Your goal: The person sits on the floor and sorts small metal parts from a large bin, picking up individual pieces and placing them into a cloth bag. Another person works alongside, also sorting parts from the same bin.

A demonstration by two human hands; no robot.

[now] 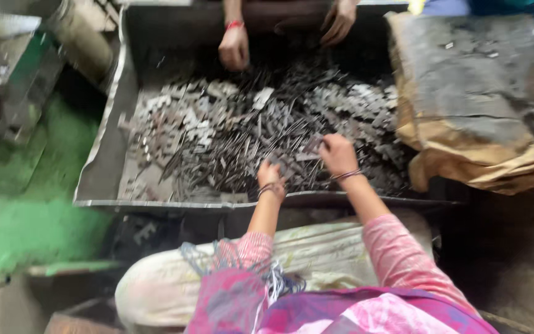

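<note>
Small metal parts (pixel 261 133) are being sorted in a large metal tray (pixel 103 167).

The left hand (pixel 271 176) and right hand (pixel 337 154) are being pressed into the pile's near edge; finger state is blurred. Another person's hands (pixel 235 46) are being rested opposite.

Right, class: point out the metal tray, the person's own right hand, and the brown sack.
Metal tray (pixel 103 167), head view, its left sloping wall.
Right hand (pixel 337 154), head view, back of the hand.
Brown sack (pixel 465 167), head view, its crumpled lower edge.
</note>
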